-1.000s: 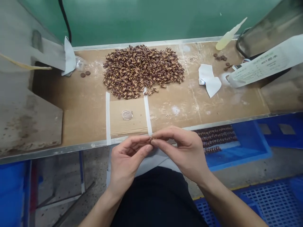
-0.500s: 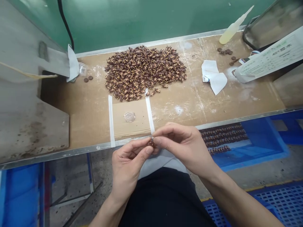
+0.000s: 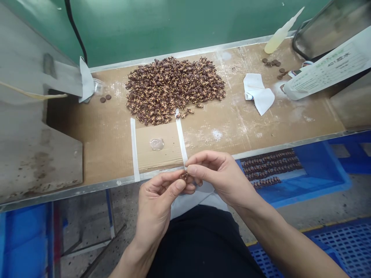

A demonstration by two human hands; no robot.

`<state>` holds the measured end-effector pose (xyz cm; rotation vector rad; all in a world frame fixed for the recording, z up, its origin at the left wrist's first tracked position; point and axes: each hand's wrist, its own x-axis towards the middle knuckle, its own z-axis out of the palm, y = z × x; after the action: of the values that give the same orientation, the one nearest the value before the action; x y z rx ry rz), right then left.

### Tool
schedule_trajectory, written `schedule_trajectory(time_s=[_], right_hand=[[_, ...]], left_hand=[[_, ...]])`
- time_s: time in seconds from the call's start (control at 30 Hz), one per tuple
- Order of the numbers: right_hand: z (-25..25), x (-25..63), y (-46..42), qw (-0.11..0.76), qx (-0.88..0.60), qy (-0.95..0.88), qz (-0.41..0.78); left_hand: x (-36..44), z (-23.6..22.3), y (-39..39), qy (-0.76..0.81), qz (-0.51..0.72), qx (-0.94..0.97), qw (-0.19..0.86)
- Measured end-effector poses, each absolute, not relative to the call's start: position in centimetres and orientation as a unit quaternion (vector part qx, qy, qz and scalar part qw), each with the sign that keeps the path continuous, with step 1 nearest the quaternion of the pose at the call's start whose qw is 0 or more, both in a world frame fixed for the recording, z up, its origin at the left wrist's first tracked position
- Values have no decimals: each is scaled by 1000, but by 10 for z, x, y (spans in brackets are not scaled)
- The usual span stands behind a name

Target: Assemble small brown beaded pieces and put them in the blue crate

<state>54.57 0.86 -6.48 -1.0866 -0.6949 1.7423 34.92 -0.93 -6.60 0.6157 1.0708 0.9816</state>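
My left hand (image 3: 162, 197) pinches a small brown-and-gold figurine (image 3: 184, 176) between thumb and fingers, just off the front edge of the bench. Right beside it, my right hand (image 3: 217, 172) has thumb and forefinger pressed together at the figurine's upper side; anything inside that pinch is too small to make out. A large heap of similar brown figurines (image 3: 174, 90) lies further back on the cardboard-covered bench. Between two strips of white tape, a clear round blob (image 3: 157, 144) rests on a cardboard piece (image 3: 156, 160) in front of the heap.
Figurines stand in rows in a blue crate (image 3: 319, 181) below the bench at right. A white paper scrap (image 3: 259, 94), a yellowish dropper bottle (image 3: 275, 40) and a large white bottle (image 3: 324, 71) occupy the right side. A metal machine (image 3: 58, 154) stands at left.
The view has shifted slightly. My right fingers have moved a little at the figurine, with the lower fingers now showing more; my left hand keeps its hold.
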Motion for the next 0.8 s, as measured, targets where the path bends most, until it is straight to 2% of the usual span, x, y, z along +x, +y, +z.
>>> schedule_trajectory(time_s=[0.23,0.43,0.53,0.8], right_hand=[[-61,543,6,472,-455,-295,695],[-51,538,-6,505,-509,-458,525],[-50,539,-9,498,-523,-499,479],[-50,543,-7,503,-505,-458,532]], left_hand=[[349,-67,-9,498,446,278,690],[349,-72,-13,521,465,306,647],[349,-73,-15,532,464,322,631],[351,-70,-17,534,470,353,609]])
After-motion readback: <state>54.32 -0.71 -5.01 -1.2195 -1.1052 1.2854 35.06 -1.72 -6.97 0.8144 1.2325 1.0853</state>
